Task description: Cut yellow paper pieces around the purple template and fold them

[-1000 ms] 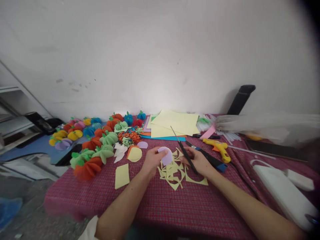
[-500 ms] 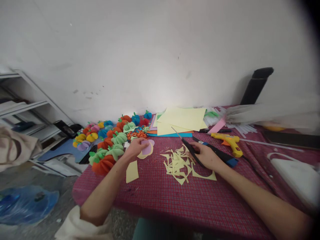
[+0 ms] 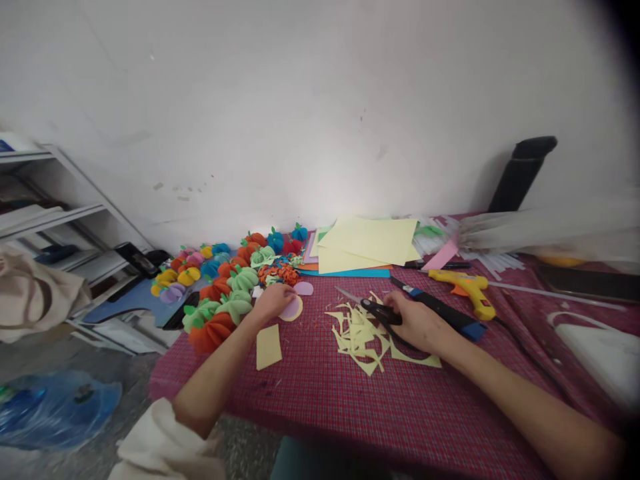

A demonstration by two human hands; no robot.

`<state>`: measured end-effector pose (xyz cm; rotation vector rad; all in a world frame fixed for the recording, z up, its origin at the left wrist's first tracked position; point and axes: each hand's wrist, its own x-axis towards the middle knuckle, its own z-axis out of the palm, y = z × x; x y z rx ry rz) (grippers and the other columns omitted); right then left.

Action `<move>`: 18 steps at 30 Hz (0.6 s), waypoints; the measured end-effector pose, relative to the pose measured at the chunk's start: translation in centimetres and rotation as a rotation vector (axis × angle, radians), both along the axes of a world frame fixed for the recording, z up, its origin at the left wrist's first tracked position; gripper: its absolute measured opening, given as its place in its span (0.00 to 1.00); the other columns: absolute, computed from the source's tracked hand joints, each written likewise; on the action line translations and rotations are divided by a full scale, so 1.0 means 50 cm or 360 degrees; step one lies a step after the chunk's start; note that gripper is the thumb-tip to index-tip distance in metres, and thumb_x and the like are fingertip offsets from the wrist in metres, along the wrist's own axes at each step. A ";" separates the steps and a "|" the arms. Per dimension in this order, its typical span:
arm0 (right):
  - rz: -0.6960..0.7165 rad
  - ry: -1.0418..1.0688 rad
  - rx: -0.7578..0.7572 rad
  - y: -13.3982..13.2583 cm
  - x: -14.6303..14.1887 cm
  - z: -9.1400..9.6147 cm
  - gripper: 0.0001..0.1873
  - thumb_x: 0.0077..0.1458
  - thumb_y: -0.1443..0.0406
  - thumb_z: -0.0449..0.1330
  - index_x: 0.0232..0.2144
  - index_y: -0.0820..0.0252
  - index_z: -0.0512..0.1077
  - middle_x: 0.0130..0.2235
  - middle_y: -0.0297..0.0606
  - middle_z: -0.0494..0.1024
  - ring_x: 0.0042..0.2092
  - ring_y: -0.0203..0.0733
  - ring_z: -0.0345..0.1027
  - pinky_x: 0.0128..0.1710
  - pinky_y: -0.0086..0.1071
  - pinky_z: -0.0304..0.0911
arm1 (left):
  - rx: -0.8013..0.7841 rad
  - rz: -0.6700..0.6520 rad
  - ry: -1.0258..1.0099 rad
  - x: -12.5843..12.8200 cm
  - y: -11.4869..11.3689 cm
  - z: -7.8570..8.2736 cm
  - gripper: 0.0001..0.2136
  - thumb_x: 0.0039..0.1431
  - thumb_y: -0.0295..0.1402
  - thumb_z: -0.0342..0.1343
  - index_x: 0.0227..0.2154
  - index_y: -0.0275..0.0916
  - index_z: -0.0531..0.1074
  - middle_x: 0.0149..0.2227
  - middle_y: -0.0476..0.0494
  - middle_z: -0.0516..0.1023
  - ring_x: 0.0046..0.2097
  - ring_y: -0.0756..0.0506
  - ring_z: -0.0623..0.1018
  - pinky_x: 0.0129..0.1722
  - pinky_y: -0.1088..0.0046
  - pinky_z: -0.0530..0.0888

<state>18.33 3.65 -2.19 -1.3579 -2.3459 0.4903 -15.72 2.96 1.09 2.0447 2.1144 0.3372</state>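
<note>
My left hand [image 3: 273, 300] reaches left and rests, fingers curled, on a small stack of paper circles [image 3: 292, 309], a purple one on top of a yellow one. My right hand [image 3: 415, 323] grips black-handled scissors [image 3: 367, 307], blades lying low and pointing left over a heap of pale yellow paper scraps [image 3: 361, 333]. A second purple circle [image 3: 303, 288] lies just behind the stack. A yellow paper rectangle [image 3: 269, 347] lies in front of my left wrist.
Several folded paper pumpkins [image 3: 225, 300] in orange, green, yellow and blue crowd the table's left end. Coloured sheets [image 3: 367, 243] lie at the back. A yellow glue gun [image 3: 467, 288], a blue-tipped cutter [image 3: 440, 311] and a white box [image 3: 603, 357] sit right. Red checked cloth [image 3: 350, 400] covers the table.
My left hand carried the purple circle leftward and lowered it onto the yellow circle. My right hand tipped the scissors down flat over the scraps. My head turned left.
</note>
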 end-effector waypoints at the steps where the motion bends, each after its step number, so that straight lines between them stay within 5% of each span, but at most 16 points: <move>1: 0.0009 -0.0058 0.0016 -0.002 0.000 0.001 0.15 0.49 0.60 0.56 0.40 0.57 0.64 0.31 0.37 0.77 0.32 0.43 0.71 0.27 0.29 0.57 | 0.0014 -0.0002 0.0050 0.002 -0.001 0.001 0.14 0.50 0.32 0.49 0.37 0.38 0.76 0.41 0.41 0.77 0.43 0.44 0.73 0.45 0.72 0.64; 18: 0.0215 -0.0532 0.0300 -0.031 0.020 0.025 0.16 0.49 0.64 0.54 0.43 0.54 0.68 0.34 0.41 0.76 0.37 0.46 0.70 0.34 0.33 0.59 | 0.0112 0.0121 0.0470 0.022 -0.028 0.021 0.15 0.57 0.32 0.43 0.39 0.40 0.75 0.38 0.38 0.77 0.41 0.41 0.74 0.41 0.68 0.65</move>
